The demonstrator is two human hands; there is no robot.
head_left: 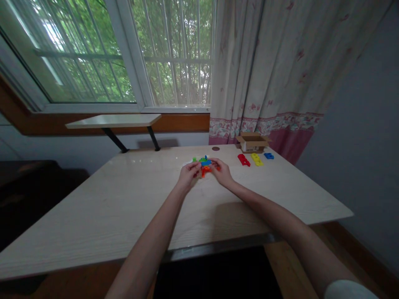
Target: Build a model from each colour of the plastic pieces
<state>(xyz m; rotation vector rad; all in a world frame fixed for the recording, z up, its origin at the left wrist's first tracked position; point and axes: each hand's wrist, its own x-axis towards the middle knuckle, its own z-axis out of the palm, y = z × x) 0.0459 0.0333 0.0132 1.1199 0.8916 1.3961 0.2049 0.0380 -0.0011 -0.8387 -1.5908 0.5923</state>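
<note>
The left hand [189,174] and right hand [222,172] are gripping a cluster of coloured plastic pieces [204,165] from either side, grips curled nearly closed, holding it together on the bench [124,199] (a red piece [243,160], yellow piece [257,159] and blue piece [269,155] are lying within easy reach).

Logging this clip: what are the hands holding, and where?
Both hands hold the cluster of coloured plastic pieces by its opposite sides: the left hand at its left end, the right hand at its orange-red right end. Exact finger contact is hidden.
</note>
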